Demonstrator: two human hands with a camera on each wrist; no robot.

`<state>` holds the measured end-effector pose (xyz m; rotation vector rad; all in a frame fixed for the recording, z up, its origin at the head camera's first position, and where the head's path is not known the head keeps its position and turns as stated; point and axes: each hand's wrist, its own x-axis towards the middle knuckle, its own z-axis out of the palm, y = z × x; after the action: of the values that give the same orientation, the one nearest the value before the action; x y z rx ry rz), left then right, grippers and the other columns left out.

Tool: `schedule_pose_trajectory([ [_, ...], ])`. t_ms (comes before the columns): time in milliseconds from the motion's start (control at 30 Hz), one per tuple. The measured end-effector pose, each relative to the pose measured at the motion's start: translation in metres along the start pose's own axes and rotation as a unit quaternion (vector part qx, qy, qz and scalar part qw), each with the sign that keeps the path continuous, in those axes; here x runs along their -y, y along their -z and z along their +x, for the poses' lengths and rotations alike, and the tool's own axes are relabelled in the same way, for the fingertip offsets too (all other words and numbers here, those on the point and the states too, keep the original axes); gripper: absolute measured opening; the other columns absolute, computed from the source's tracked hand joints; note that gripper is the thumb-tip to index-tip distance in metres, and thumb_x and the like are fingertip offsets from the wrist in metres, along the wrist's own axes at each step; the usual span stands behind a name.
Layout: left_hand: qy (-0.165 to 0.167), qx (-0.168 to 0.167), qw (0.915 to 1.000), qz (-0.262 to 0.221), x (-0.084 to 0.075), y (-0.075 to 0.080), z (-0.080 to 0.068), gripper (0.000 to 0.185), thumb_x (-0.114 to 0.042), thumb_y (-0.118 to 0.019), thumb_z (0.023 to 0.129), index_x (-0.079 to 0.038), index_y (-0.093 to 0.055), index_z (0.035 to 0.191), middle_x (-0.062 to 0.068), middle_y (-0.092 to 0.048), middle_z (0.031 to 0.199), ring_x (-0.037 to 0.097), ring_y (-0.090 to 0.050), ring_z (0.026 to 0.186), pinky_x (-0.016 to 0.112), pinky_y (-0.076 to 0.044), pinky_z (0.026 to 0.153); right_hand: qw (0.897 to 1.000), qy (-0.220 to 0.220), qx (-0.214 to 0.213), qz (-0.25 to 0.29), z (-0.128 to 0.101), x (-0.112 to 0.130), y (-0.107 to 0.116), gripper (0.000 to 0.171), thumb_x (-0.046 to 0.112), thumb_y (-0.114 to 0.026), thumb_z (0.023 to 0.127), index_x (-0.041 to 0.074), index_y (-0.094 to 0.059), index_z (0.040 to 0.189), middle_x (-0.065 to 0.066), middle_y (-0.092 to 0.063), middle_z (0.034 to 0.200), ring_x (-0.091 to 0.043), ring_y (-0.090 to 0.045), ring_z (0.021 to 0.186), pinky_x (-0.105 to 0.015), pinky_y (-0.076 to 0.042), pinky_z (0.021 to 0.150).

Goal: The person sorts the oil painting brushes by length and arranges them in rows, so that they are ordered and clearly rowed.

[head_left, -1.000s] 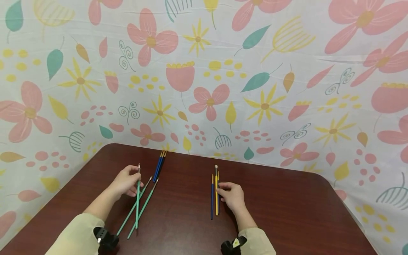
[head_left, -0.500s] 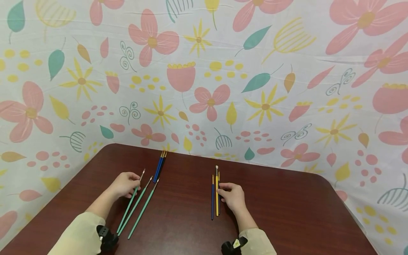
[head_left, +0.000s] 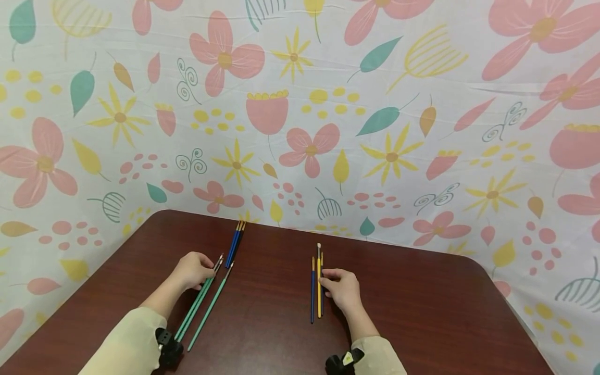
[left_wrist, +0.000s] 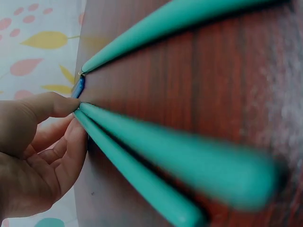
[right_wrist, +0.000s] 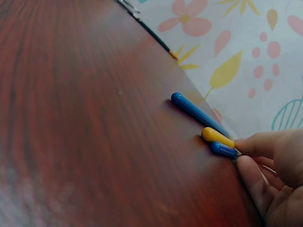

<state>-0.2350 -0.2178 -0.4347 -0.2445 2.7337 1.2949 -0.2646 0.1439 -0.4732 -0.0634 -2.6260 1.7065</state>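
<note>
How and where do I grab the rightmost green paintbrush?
Probably pinch the rightmost green paintbrush mid-handle, coming from its right. It's long, thin and lying flat, while the left hand and the other two green paintbrushes are on its left.

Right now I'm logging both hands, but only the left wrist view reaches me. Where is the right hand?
Observer: The right hand is at the right side of a yellow brush on the table.

Operator: My screen shows only green handles and a bit of blue. Does that yellow brush lie by itself?

Observer: No, the head view shows it between a blue brush on its left and a second blue brush on its right.
</note>
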Motion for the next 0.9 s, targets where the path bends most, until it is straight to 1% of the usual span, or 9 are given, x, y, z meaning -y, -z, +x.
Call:
schedule_pose_trajectory([
  [267, 0.010, 0.004, 0.9999, 0.003, -0.003, 0.001, -0.003, 0.025, -0.012, -0.064, 0.080, 0.003, -0.058, 0.098, 0.013, -0.058, 0.075, 0.018, -0.055, 0.060, 0.030, -0.050, 0.049, 1.000, -0.001, -0.004, 0.001, 0.000, -0.001, -0.001, 0.024, 0.012, -0.068, 0.078, 0.007, -0.067, 0.102, -0.010, -0.064, 0.096, -0.013, -0.061, 0.069, -0.028, -0.053, 0.054],
  [400, 0.009, 0.000, 1.0000, -0.002, -0.002, 0.001, -0.003, 0.024, -0.015, -0.063, 0.081, 0.002, -0.058, 0.098, 0.012, -0.058, 0.075, 0.018, -0.054, 0.058, 0.030, -0.049, 0.048, 1.000, -0.002, -0.005, 0.002, 0.000, -0.002, -0.001, 0.024, 0.011, -0.068, 0.078, 0.006, -0.067, 0.102, -0.010, -0.064, 0.096, -0.013, -0.061, 0.070, -0.028, -0.053, 0.054],
  [567, -0.013, -0.016, 0.9998, 0.008, -0.004, -0.001, -0.001, 0.027, -0.020, -0.059, 0.084, 0.001, -0.058, 0.101, 0.010, -0.058, 0.072, 0.017, -0.053, 0.055, 0.029, -0.048, 0.047, 1.000, -0.002, -0.002, 0.002, 0.001, -0.003, -0.001, 0.025, 0.012, -0.068, 0.078, 0.006, -0.067, 0.102, -0.010, -0.064, 0.095, -0.013, -0.061, 0.069, -0.028, -0.053, 0.055],
  [667, -0.034, -0.035, 0.9985, 0.023, -0.008, -0.003, 0.000, 0.028, -0.022, -0.058, 0.085, 0.001, -0.058, 0.101, 0.009, -0.058, 0.072, 0.016, -0.053, 0.052, 0.029, -0.047, 0.047, 1.000, -0.003, -0.001, 0.002, 0.001, -0.002, -0.001, 0.025, 0.012, -0.067, 0.079, 0.006, -0.067, 0.103, -0.010, -0.064, 0.094, -0.013, -0.061, 0.069, -0.028, -0.053, 0.055],
  [800, -0.061, -0.065, 0.9946, 0.053, -0.013, -0.007, 0.003, 0.027, -0.023, -0.058, 0.084, 0.000, -0.061, 0.098, 0.008, -0.062, 0.081, 0.017, -0.055, 0.062, 0.030, -0.047, 0.054, 1.000, -0.002, -0.002, 0.004, 0.001, -0.001, -0.001, 0.025, 0.011, -0.067, 0.078, 0.006, -0.067, 0.102, -0.011, -0.064, 0.094, -0.013, -0.061, 0.069, -0.028, -0.053, 0.055],
  [900, -0.069, -0.079, 0.9923, 0.065, -0.016, -0.009, 0.004, 0.027, -0.024, -0.058, 0.085, -0.001, -0.062, 0.098, 0.009, -0.063, 0.087, 0.017, -0.057, 0.072, 0.032, -0.047, 0.060, 1.000, -0.001, -0.002, 0.005, 0.000, -0.001, -0.001, 0.025, 0.012, -0.068, 0.078, 0.006, -0.067, 0.102, -0.010, -0.064, 0.095, -0.013, -0.061, 0.070, -0.028, -0.053, 0.055],
])
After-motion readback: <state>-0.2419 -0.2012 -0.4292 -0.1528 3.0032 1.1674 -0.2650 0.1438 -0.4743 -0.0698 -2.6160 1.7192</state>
